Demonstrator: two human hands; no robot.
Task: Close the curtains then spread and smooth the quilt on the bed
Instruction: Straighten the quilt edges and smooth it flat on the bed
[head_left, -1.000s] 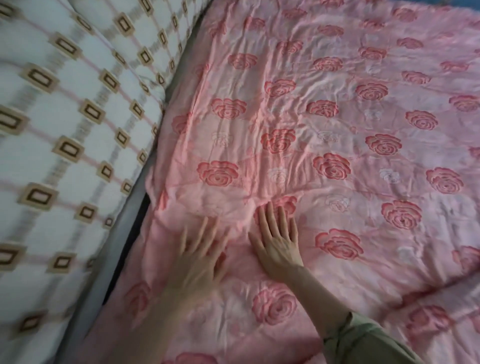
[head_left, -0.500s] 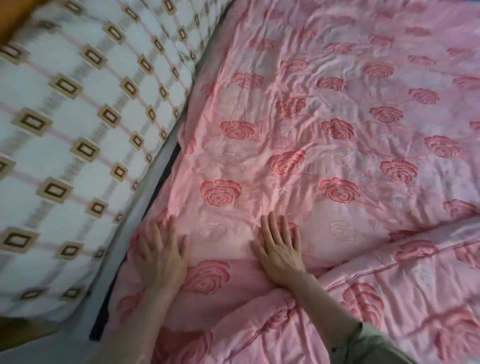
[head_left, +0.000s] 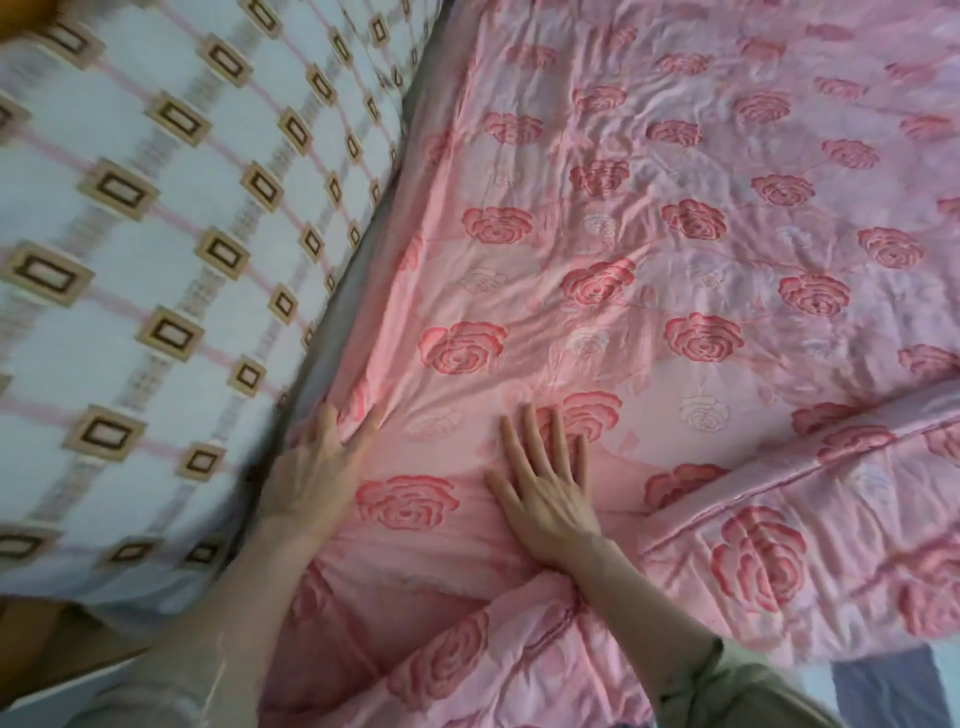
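Observation:
A pink quilt (head_left: 675, 270) with red rose patterns covers the bed and fills most of the view. Its near edge is folded back on itself at the lower right. My left hand (head_left: 317, 467) lies flat on the quilt's left edge beside the pillow, fingers apart, with a small fold of cloth bunched between thumb and fingers. My right hand (head_left: 545, 493) presses flat on the quilt a little to the right, fingers spread, holding nothing. No curtains are in view.
A large white pillow (head_left: 156, 260) with brown square patterns lies along the left side, touching the quilt's edge. A strip of grey sheet (head_left: 332, 332) shows between them. A blue and white patch (head_left: 883, 686) shows at the lower right corner.
My left hand has slid leftward across the quilt to its edge by the pillow. My right hand stays pressed in about the same spot. The view has shifted, so the folded near edge shows.

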